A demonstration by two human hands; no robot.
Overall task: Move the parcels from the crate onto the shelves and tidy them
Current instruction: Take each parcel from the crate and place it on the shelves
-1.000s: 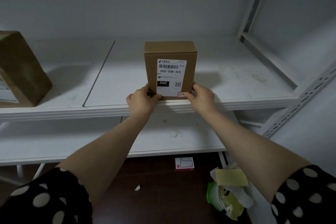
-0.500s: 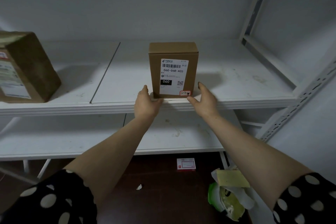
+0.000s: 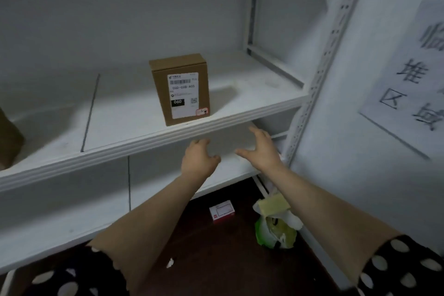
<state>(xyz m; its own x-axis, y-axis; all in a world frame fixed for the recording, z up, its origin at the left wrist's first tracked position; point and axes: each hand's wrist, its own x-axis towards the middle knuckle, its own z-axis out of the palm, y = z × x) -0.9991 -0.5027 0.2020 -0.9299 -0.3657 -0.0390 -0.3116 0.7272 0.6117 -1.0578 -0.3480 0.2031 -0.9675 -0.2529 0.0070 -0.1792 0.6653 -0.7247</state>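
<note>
Furthest left, the corner of a larger brown box [image 3: 8,142] shows at the frame's edge, sitting on the upper shelf [image 3: 115,125]. A dark seam runs front to back across the shelf board between it and the next thing along. Near the middle stands the small cardboard parcel [image 3: 182,90] — upright, its long axis vertical, the white shipping label facing outward, its base just behind the shelf's front lip. Nothing touches it. Below the lip, in front of the lower shelf [image 3: 67,202], are both hands. The left hand [image 3: 198,160] hangs almost straight under the parcel with its fingers loosely curled round nothing. The right hand [image 3: 262,149] sits further right, fingers spread and thumb out, also empty. So the parcel lies up and a little to the left of the pair, and the left hand is the nearer one; any further squaring of it would mean reaching up over the lip. By my reading this parcel is placed and the next move is a fetch from the crate, which is not in view — I cannot say which way it lies. On the dark floor below lie a small red and white box [image 3: 222,211] and a green and white bag [image 3: 276,230]. Right of them rises the perforated shelf upright [image 3: 319,74], and beyond it a paper sign [image 3: 408,74] hangs on the wall.
</note>
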